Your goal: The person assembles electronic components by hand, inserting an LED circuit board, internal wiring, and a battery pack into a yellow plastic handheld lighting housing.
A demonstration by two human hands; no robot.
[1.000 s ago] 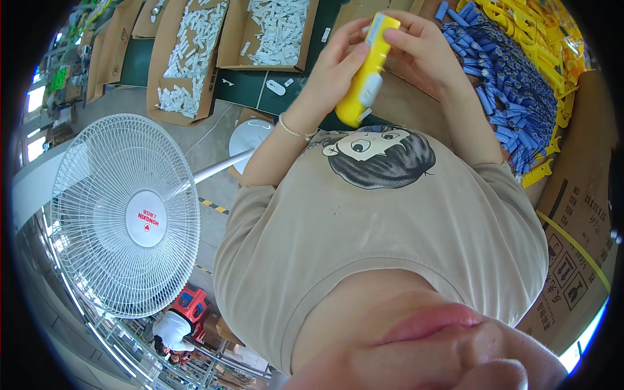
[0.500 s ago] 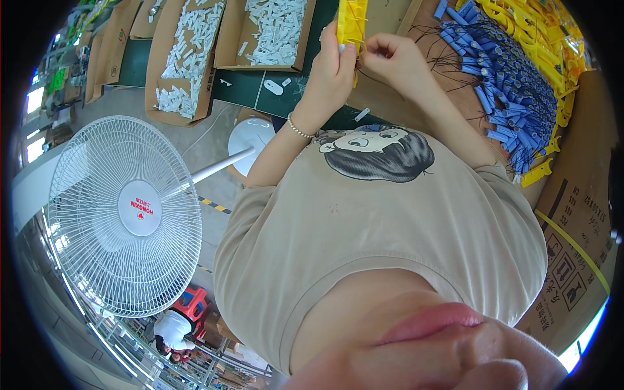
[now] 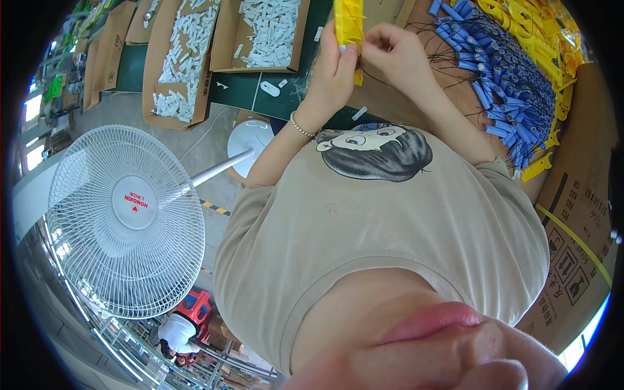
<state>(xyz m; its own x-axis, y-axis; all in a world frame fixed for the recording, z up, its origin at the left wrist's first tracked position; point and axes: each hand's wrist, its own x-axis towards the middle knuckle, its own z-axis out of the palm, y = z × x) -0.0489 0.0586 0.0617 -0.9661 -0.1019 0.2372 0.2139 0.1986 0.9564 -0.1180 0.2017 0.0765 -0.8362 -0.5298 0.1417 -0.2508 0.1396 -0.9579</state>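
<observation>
Left hand [image 3: 335, 68] grip closed on long yellow plastic piece [image 3: 348, 19]. Right hand [image 3: 395, 55] pinches its lower end, just beside. Blue plastic tubes [image 3: 500, 84] pile right of both grips.

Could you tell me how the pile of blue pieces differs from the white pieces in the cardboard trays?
The blue pieces are long slim sticks with thin dark wires, heaped at the person's right beside yellow parts. The white pieces are short chunky bits without visible wires, lying at the left. The blue pieces sit loose on brown cardboard, while the white pieces are sorted into shallow cardboard trays. Both are many small alike parts, neither touched by a hand.
</observation>
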